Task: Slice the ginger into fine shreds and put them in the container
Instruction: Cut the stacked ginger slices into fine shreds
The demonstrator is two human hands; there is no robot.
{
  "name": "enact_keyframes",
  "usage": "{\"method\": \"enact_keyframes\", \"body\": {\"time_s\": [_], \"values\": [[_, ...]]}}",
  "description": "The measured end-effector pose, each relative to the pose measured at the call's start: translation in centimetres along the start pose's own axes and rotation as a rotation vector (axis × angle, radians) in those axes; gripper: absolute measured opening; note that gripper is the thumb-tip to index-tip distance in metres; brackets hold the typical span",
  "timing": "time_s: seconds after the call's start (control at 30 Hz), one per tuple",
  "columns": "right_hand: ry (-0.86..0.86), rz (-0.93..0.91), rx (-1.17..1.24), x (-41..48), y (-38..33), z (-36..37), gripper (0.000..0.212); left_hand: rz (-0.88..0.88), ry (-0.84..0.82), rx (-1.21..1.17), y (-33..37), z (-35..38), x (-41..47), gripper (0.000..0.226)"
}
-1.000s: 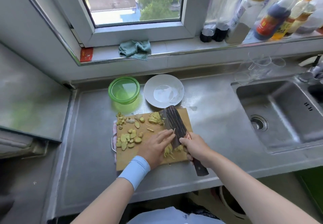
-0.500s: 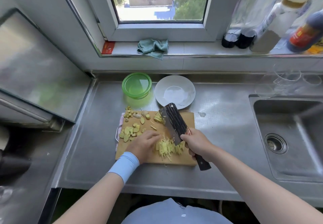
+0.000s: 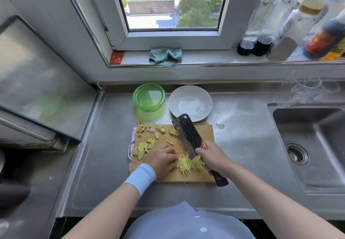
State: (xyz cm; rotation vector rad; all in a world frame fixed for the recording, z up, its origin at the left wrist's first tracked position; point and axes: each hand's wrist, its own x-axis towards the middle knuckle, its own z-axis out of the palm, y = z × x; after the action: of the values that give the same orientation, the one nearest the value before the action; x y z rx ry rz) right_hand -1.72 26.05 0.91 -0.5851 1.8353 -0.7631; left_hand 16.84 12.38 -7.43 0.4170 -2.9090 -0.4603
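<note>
A wooden cutting board (image 3: 205, 132) lies on the steel counter. Ginger slices (image 3: 142, 148) are scattered over its left half, and a pile of fine ginger shreds (image 3: 188, 165) sits near its front edge. My right hand (image 3: 212, 157) grips the handle of a dark cleaver (image 3: 186, 134), whose blade angles up and away over the shreds. My left hand (image 3: 161, 159) rests with curled fingers on the board just left of the shreds; whether it holds ginger is hidden. A green container (image 3: 148, 97) stands empty behind the board, next to a white plate (image 3: 190, 103).
A sink (image 3: 308, 145) with a drain lies to the right. Clear glasses (image 3: 308, 89) stand behind it. Bottles (image 3: 291, 24) line the windowsill, where a teal cloth (image 3: 165, 56) also lies. A steel hood or lid (image 3: 37, 82) slants up at the left.
The view has shifted left and closer. My left hand drew back left off the ginger, uncovering the shred pile. The cleaver stays tilted over the board.
</note>
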Motion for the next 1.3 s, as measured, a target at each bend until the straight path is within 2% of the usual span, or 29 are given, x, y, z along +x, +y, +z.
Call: {"method": "enact_keyframes", "body": {"time_s": [0.1,0.37,0.43,0.57,0.63,0.7,0.8,1.0,1.07,1.17,1.3], "values": [[0.033,0.011,0.009,-0.2,0.1,0.5,0.009,-0.02,-0.025,-0.01,-0.1,-0.2,-0.1,0.02],[0.091,0.024,0.023,-1.3,0.0,1.4,0.015,-0.157,-0.126,-0.127,0.6,-1.0,-0.2,0.012],[0.1,0.025,0.028,-1.6,0.0,1.5,0.015,-0.244,-0.107,-0.197,0.9,-1.3,-0.7,0.012],[0.105,0.014,0.013,-2.0,-0.1,1.6,0.014,-0.554,-0.073,-0.444,0.7,-1.9,-1.6,0.024],[0.096,-0.005,0.0,-2.2,-0.3,1.8,0.015,-0.613,-0.09,-0.524,0.5,-2.2,-1.7,0.023],[0.095,-0.021,-0.034,-2.3,-0.4,1.9,0.015,-0.652,-0.12,-0.496,0.6,-2.4,-1.5,0.017],[0.095,-0.04,-0.081,-2.4,-0.1,2.0,0.007,-0.66,-0.152,-0.373,0.6,-2.6,-1.2,0.015],[0.099,-0.066,-0.187,-2.2,0.7,1.2,0.01,-0.472,-0.18,-0.178,0.5,-2.4,-1.9,0.023],[0.067,-0.092,-0.266,-2.5,1.0,0.8,0.013,-0.51,-0.12,-0.268,0.4,-2.4,-1.9,0.024],[-0.017,-0.097,-0.35,-3.1,1.6,-0.3,0.017,-0.669,0.051,-0.416,-0.4,-3.0,-2.3,0.025],[-0.192,-0.153,-0.614,-3.5,1.8,-1.6,0.025,-0.835,0.149,-0.335,-2.4,-3.8,-3.7,0.02]]}}
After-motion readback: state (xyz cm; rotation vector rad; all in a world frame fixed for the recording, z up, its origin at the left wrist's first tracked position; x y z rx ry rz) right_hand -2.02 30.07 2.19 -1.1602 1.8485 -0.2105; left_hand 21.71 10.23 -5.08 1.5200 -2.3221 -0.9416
